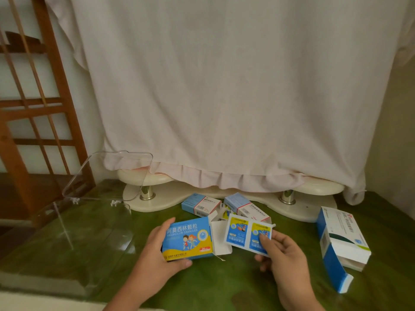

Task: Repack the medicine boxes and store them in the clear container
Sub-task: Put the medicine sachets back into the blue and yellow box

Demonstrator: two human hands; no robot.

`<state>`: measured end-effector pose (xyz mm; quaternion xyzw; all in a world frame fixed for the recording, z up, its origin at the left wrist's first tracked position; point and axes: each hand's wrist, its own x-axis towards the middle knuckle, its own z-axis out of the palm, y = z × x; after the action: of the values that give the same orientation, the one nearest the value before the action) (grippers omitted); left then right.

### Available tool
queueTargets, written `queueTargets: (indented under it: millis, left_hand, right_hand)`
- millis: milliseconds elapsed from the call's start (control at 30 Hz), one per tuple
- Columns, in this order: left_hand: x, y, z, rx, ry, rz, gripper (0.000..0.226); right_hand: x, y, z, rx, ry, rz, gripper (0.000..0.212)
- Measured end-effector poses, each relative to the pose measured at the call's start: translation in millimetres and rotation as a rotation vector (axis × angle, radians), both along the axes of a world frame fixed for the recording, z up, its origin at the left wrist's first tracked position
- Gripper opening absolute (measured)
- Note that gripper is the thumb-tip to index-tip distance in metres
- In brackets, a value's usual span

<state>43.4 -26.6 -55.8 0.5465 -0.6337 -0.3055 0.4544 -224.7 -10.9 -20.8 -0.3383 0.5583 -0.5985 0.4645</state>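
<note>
Gripping blue-and-yellow medicine box [188,237] in left hand [157,250]: thumb along near long edge, fingers curled over far left end, printed face up. Logged long axis of box as left to right; open end, white flaps turned out, pointing right toward right hand [283,252]. Pinching sachet strip [248,235], two joined packets, in right hand: thumb pressed on front of right-hand packet, other fingers curled behind and below. Holding strip printed side toward camera, long axis left to right, tipped down a little at right; left edge just beside open flaps of box, contact not clear. Cannot tell whether box rests on desk [224,286] or is lifted off it. Noted left of left hand: clear container [65,230] on desk, hinged lid [107,173] standing open, leaning back. Noted beyond right hand, past strip: left small box [201,205] and right small box [247,207], lying flat, angled to one another, near cream stand base [157,198]. Noted right of right hand, well apart: large white-and-blue box [341,241], near end flap hanging open, long axis running from near side to far side.
</note>
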Motion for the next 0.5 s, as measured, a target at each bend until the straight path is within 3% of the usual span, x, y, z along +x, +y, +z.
queueTargets:
  millis: [267, 500]
  left_hand:
    - [1, 0, -1, -0.007, 0.003, -0.009, 0.104]
    - [3, 0, -3, -0.009, -0.007, -0.011, 0.104]
  right_hand:
    - [25, -2, 4, -0.003, -0.006, 0.077, 0.012]
    - [53, -8, 2, -0.05, 0.247, 0.077, 0.013]
